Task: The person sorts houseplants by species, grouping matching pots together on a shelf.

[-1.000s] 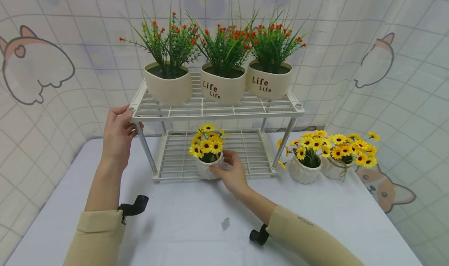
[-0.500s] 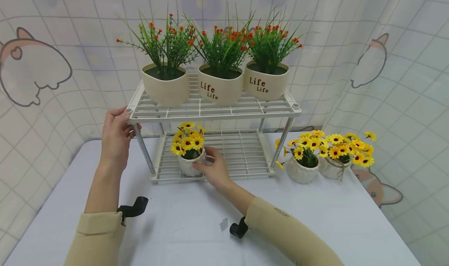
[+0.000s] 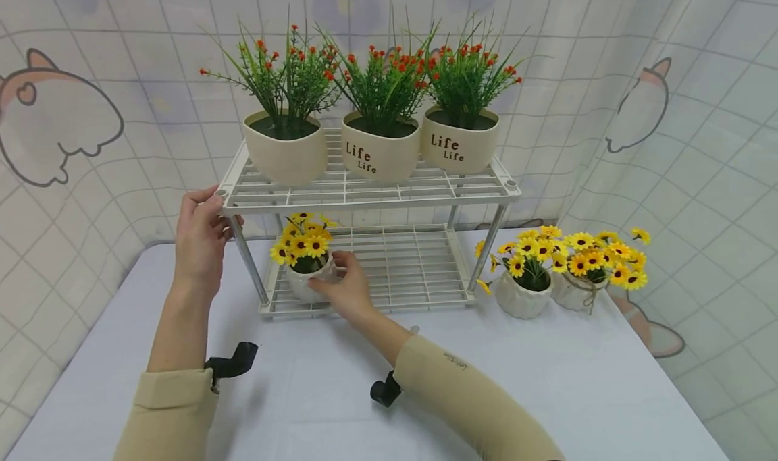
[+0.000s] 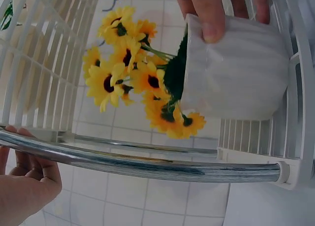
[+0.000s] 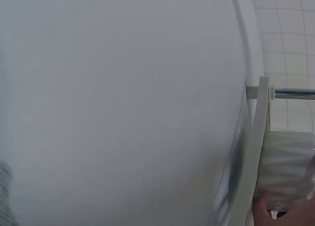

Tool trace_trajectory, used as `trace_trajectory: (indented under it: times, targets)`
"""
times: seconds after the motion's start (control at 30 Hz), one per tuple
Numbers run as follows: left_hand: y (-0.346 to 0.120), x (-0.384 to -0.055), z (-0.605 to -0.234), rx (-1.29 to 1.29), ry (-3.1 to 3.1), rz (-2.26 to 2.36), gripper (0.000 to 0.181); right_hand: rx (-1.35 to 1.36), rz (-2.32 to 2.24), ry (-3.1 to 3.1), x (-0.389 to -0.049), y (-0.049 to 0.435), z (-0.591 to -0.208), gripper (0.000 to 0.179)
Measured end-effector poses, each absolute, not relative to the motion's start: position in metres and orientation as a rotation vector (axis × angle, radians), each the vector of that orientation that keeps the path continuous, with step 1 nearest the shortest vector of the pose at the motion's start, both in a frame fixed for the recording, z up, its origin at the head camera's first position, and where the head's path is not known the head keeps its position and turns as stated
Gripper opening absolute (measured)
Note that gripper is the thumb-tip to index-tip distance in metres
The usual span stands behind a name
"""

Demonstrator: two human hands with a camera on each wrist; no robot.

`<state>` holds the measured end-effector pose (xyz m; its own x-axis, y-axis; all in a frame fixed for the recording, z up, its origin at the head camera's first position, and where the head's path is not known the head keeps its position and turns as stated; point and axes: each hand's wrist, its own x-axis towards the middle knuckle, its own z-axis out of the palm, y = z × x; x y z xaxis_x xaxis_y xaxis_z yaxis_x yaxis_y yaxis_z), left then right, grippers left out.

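Observation:
A two-tier white wire shelf rack (image 3: 365, 206) stands on the table. At its upper left front corner my left hand (image 3: 200, 241) grips the frame, thumb side at the top and fingers curled behind the post (image 4: 147, 164). On the lower tier, near the left end, is a small white pot (image 3: 306, 285) of yellow daisy-like flowers (image 3: 302, 241). My right hand (image 3: 348, 289) holds this pot from its right side, thumb in front and fingers behind. The left wrist view shows the pot (image 4: 241, 71) close above the lower tier's slats, fingertips (image 4: 212, 31) on its rim.
Three cream pots (image 3: 379, 154) of red-flowered plants line the upper tier. Right of the rack, two more white pots, one plain (image 3: 524, 295) and one tied with twine (image 3: 577, 293), hold yellow flowers on the white-covered table (image 3: 316, 393). A tile-patterned curtain (image 3: 164, 130) hangs behind.
My right hand has moved the pot of yellow flowers leftward along the lower tier, from its middle to near the left end. My left hand keeps its grip on the rack corner.

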<state>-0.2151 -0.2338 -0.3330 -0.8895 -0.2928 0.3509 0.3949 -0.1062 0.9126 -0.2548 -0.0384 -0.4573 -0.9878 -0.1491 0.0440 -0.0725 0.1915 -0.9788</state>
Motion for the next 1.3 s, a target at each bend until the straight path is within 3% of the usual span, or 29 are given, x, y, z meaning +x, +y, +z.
trace_trajectory:
  times: [0.47,0.67,1.03,1.3]
  targets:
    - [-0.238,-0.213,-0.336,-0.098,-1.763,-2.012,0.021,-0.379,-1.781,2.4,-0.242,-0.026,-0.452,0.065]
    - [-0.238,-0.212,-0.336,-0.103,-1.766,-2.004,0.021,-0.491,-1.647,2.419,-0.235,-0.001,-0.454,0.058]
    - [-0.239,-0.215,-0.335,-0.133,-1.771,-1.995,0.021,-0.635,-1.558,2.336,-0.216,0.05,-0.448,0.03]
    - [-0.238,-0.216,-0.333,-0.13,-1.784,-1.987,0.02,-0.584,-1.559,2.29,-0.2,0.094,-0.446,0.028]
